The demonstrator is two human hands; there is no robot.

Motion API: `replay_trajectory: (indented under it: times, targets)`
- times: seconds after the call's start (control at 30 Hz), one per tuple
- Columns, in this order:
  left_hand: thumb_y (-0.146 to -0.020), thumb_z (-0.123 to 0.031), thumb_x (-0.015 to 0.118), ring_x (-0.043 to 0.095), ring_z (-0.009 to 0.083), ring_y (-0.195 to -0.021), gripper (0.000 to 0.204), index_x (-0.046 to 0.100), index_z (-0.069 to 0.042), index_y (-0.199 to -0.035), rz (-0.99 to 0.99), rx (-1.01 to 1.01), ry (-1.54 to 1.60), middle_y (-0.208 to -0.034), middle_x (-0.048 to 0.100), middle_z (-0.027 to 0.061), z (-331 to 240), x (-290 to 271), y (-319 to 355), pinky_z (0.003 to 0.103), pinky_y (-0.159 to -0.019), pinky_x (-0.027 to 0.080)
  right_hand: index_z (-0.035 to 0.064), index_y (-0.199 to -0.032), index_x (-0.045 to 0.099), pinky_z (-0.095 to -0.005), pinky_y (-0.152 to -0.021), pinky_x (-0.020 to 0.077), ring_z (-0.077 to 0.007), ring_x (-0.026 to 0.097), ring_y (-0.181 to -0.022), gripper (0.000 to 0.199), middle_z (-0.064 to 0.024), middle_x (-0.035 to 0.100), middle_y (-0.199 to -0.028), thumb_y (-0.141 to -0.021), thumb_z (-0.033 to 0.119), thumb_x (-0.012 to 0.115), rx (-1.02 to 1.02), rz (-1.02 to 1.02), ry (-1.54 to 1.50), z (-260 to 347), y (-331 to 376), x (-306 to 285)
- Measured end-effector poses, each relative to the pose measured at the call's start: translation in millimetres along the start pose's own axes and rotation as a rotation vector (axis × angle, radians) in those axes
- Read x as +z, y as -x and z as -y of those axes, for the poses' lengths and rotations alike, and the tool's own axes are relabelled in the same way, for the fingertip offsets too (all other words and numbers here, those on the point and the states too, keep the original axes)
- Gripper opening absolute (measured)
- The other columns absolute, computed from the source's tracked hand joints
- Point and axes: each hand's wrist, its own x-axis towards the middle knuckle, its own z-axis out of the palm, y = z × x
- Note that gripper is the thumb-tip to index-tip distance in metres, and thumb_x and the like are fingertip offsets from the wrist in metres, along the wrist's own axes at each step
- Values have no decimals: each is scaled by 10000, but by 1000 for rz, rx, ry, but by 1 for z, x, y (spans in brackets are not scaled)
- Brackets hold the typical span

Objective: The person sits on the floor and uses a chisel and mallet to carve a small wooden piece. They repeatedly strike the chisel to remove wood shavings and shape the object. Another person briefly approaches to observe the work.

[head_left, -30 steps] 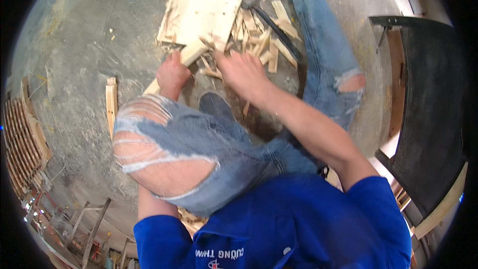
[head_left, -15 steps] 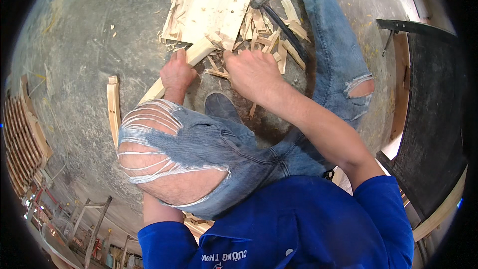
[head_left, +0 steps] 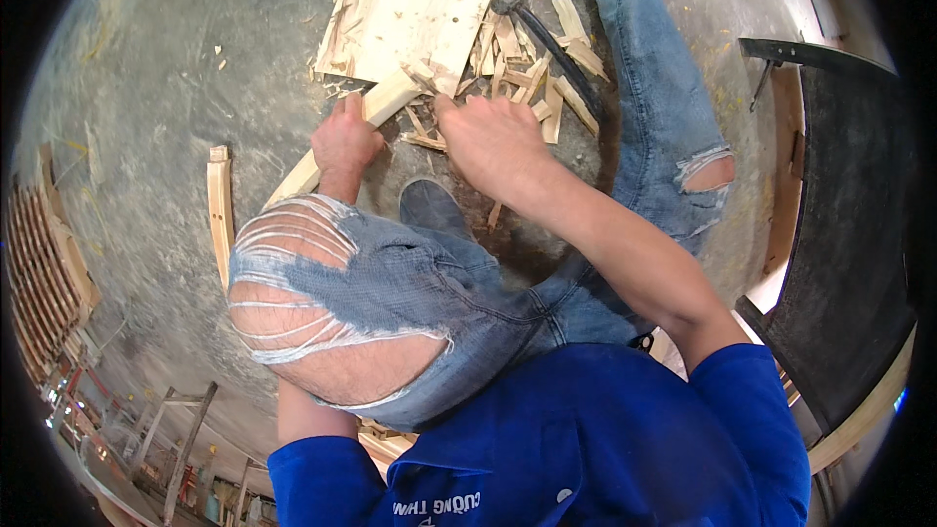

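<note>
A pale wooden bar [head_left: 390, 98] slants from beside my bent left knee up to the near edge of a flat square board [head_left: 405, 15] on the floor. My left hand [head_left: 346, 144] is closed around the bar below its far end. My right hand [head_left: 493, 140] is a fist at that end, closed on what looks like a chisel [head_left: 427, 85]; only its narrow tip shows against the wood, and the fist hides its handle. A curled sliver stands up at the bar's tip.
A hammer [head_left: 556, 49] with a dark handle lies among split wood chips [head_left: 508, 49] right of the board, beside my outstretched right leg. Another wooden bar [head_left: 220, 210] lies to the left. Slatted wood [head_left: 44, 278] stands far left, and a black panel [head_left: 844, 224] at the right.
My right hand has shifted very slightly left at the bar's end. The bar, my left hand and the hammer stay nearly where they were.
</note>
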Motion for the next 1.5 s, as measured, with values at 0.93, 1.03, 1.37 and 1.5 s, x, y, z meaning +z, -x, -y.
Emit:
replay_trajectory:
  times: [0.93,1.03,1.37,1.5]
  targets:
    - [-730,-194,781,737,376,-908,510,584,-135,-1197,-41,-10,-90,-1059,707,135,7,-5,7,513,-742,601,-83,-1213,631,-464,-713,641,-347,786,-849,316,-211,764,-847,-927,52,617,-145,-187,-46,-10,-11,25]
    - [-735,-189,777,738,377,-911,485,581,-132,-1175,0,-10,-71,-1065,709,137,3,-2,3,510,-743,601,-77,-1242,627,-467,-730,637,-354,784,-867,336,-208,769,-867,-938,65,610,-118,-146,-44,-8,-19,21]
    - [-749,-183,760,740,386,-939,467,583,-134,-1178,-13,-21,-40,-1104,722,136,10,-2,7,523,-759,595,-54,-1245,604,-492,-769,631,-364,774,-888,310,-230,754,-899,-951,37,564,-40,-59,-10,4,7,8]
    - [-756,-167,750,737,395,-950,466,584,-129,-1190,11,-24,-10,-1125,718,141,9,-6,13,526,-775,596,-58,-1208,657,-460,-820,623,-339,777,-937,296,-200,778,-930,-954,65,568,-11,-51,6,5,10,11]
